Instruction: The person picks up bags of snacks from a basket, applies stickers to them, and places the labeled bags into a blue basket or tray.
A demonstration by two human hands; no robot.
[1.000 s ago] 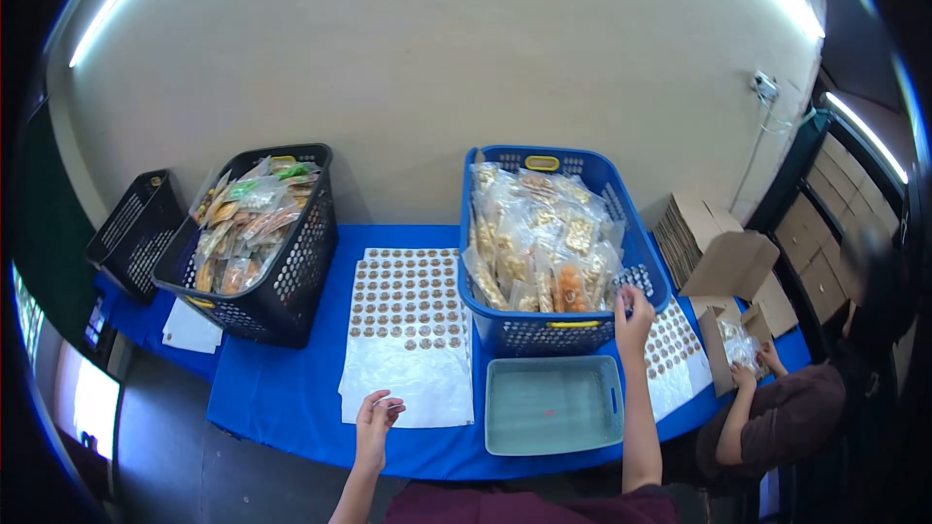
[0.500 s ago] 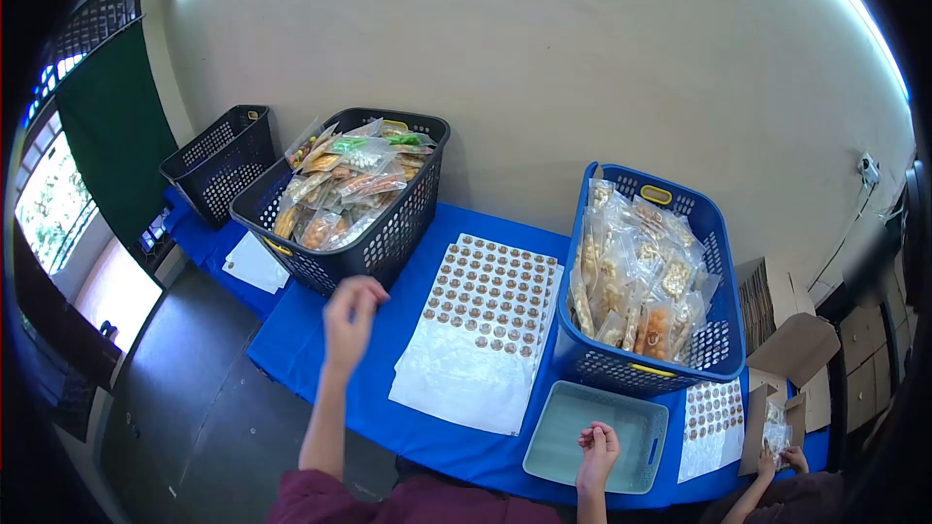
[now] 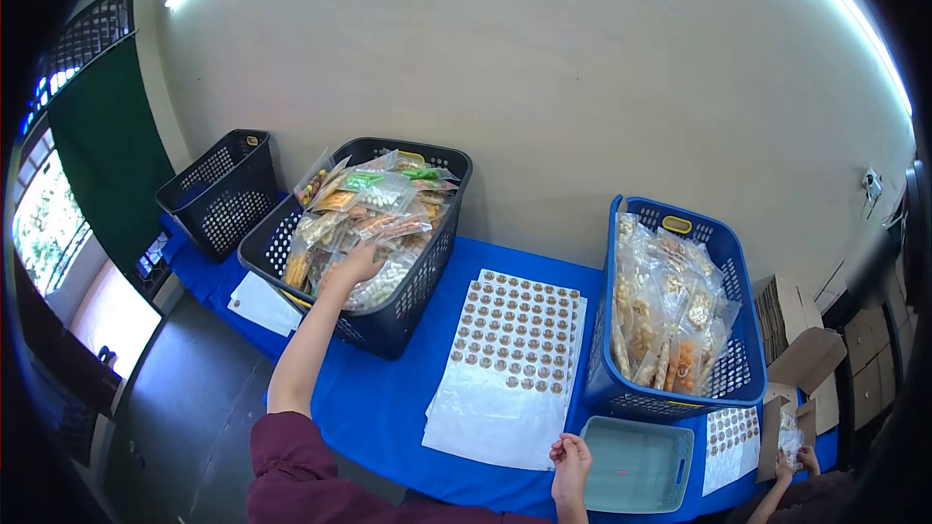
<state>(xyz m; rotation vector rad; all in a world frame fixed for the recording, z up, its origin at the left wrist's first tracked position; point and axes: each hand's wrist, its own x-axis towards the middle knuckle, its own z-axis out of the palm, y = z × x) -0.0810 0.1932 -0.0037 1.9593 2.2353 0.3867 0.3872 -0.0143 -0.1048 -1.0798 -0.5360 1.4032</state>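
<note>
My left hand (image 3: 362,262) reaches into the black basket (image 3: 427,277), its fingers closed at a clear plastic snack packet (image 3: 390,278) with pale pieces inside. Around it lie many more clear packets of colored snacks (image 3: 364,199). My right hand (image 3: 571,461) is held between the white sticker sheet (image 3: 485,427) and the green-grey plastic tray (image 3: 641,466). Its thumb and fingers are pinched together; I cannot tell what, if anything, they hold. Rows of round brown stickers cover the sheet's upper part, while its lower part is bare.
A blue basket (image 3: 607,393) full of snack packets stands at right. Another black basket (image 3: 228,218) is at far left. A co-worker's hands (image 3: 798,466) hold a packet by a cardboard box (image 3: 806,364), near a second sticker sheet (image 3: 723,466). Blue cloth (image 3: 388,408) covers the table.
My left hand has moved forward from in front of the black basket down onto the packets inside. My right hand has shifted from over the tray to its left side. The view has tilted slightly.
</note>
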